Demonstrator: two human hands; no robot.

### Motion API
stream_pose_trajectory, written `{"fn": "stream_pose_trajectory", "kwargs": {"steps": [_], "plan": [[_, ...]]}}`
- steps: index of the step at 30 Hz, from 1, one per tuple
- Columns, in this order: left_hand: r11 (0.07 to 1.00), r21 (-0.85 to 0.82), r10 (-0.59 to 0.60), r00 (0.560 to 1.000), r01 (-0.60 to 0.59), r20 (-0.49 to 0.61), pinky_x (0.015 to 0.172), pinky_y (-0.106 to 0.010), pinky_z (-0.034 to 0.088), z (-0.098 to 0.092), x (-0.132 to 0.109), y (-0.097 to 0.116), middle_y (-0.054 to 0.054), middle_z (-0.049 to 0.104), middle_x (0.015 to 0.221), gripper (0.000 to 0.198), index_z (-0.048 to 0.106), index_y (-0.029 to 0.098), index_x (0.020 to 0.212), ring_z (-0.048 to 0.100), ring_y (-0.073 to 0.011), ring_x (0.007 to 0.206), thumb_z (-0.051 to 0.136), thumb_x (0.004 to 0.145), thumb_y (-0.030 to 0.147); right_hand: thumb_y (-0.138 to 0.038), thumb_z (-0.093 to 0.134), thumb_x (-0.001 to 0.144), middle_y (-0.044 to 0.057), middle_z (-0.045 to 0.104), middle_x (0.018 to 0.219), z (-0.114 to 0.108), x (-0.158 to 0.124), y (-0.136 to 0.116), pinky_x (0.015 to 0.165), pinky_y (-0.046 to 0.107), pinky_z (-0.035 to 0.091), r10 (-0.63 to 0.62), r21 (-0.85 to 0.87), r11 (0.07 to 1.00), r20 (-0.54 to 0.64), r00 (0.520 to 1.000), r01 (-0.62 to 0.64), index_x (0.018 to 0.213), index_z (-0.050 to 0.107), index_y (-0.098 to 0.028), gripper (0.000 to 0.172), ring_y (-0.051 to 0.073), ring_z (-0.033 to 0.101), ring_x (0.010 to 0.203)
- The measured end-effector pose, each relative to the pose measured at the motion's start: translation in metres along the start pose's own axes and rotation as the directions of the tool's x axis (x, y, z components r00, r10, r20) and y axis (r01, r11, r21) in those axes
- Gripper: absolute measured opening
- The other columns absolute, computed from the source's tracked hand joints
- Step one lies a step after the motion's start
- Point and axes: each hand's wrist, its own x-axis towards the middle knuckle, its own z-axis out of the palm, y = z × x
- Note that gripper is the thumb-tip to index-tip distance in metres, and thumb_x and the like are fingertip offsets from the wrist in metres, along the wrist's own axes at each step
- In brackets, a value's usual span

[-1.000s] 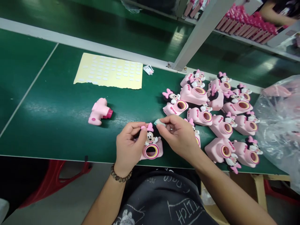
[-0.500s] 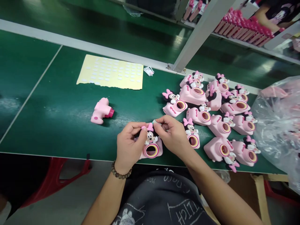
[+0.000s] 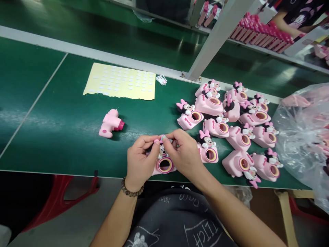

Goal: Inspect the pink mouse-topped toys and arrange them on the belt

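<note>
Near the table's front edge, a pink toy camera [image 3: 157,169] stands upright, with a black-and-white mouse figure and pink bow on top and a round ringed opening in front. My left hand [image 3: 141,161] is closed on it from the left, thumb and fingers at the figure's head. At the bow, my right hand [image 3: 185,154] pinches a small pale-teal piece [image 3: 163,137] between thumb and forefinger. The fingers hide much of the bow and head, and I cannot tell exactly what the piece is. Just right of my right hand stands another toy camera [image 3: 203,155].
Several more toy cameras [image 3: 209,104] crowd the table's right side beside a clear plastic bag [image 3: 290,133]. To the left lie a pink gun-shaped part [image 3: 109,123] and a yellow sheet [image 3: 88,84] with small white labels. A metal post [image 3: 212,44] rises behind; a co-worker's arm [image 3: 286,25] shows beyond.
My right hand has moved slightly left, bringing the small teal piece from beside the bow onto it. My left hand keeps its hold on the toy camera.
</note>
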Motion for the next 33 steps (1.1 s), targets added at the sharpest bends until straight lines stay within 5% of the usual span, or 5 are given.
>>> {"fn": "stream_pose_trajectory", "kwargs": {"steps": [7, 13, 21, 28, 33], "plan": [[1.0, 0.0, -0.009, 0.999, 0.009, -0.039, 0.079, -0.025, 0.056, 0.002, -0.002, 0.001, -0.005, 0.077, 0.094, 0.013, 0.068, 0.019, 0.095, 0.073, -0.0159, 0.086, 0.07, 0.089, 0.03, -0.031, 0.058, 0.09, 0.002, 0.062, 0.071, 0.01, 0.002, 0.013, 0.054, 0.025, 0.041, 0.201, 0.249, 0.945, 0.071, 0.977, -0.212, 0.08, 0.061, -0.018, 0.017, 0.013, 0.053, 0.06], [0.999, -0.029, -0.04, 0.996, 0.038, -0.083, 0.07, -0.023, 0.056, 0.006, -0.004, 0.003, -0.007, 0.078, 0.094, 0.019, 0.066, 0.016, 0.096, 0.073, -0.0158, 0.08, 0.069, 0.089, 0.033, -0.043, 0.061, 0.092, 0.001, 0.064, 0.076, -0.007, -0.005, 0.021, 0.057, 0.025, 0.046, 0.266, 0.545, 0.796, 0.076, 0.961, -0.264, 0.093, 0.062, -0.018, 0.025, 0.012, 0.057, 0.063], [1.0, -0.015, -0.009, 1.0, 0.009, -0.028, 0.077, -0.025, 0.057, 0.003, -0.003, 0.004, -0.007, 0.077, 0.096, 0.015, 0.067, 0.018, 0.096, 0.074, -0.017, 0.088, 0.069, 0.089, 0.031, -0.025, 0.059, 0.091, -0.001, 0.05, 0.067, -0.005, -0.011, 0.001, 0.057, 0.025, 0.04, -0.04, 0.118, 0.992, -0.004, 0.999, 0.04, 0.078, 0.062, -0.019, 0.014, 0.012, 0.047, 0.06], [0.995, 0.071, 0.078, 0.997, -0.077, -0.013, 0.08, -0.028, 0.057, -0.001, -0.004, -0.002, -0.006, 0.077, 0.096, 0.012, 0.069, 0.02, 0.098, 0.074, -0.0175, 0.087, 0.068, 0.09, 0.03, -0.028, 0.06, 0.086, -0.001, 0.056, 0.066, 0.011, -0.002, 0.004, 0.053, 0.025, 0.038, 0.191, 0.294, 0.938, -0.001, 0.982, -0.182, 0.073, 0.058, -0.019, 0.015, 0.012, 0.048, 0.057], [0.996, 0.074, 0.062, 0.997, -0.058, -0.056, 0.078, -0.028, 0.057, 0.001, -0.006, 0.003, -0.006, 0.077, 0.094, 0.014, 0.068, 0.019, 0.096, 0.074, -0.0178, 0.084, 0.067, 0.09, 0.032, -0.037, 0.066, 0.085, -0.001, 0.058, 0.066, 0.016, 0.006, 0.013, 0.052, 0.024, 0.04, 0.301, 0.58, 0.752, 0.117, 0.946, -0.311, 0.077, 0.059, -0.019, 0.021, 0.011, 0.049, 0.057]]}}
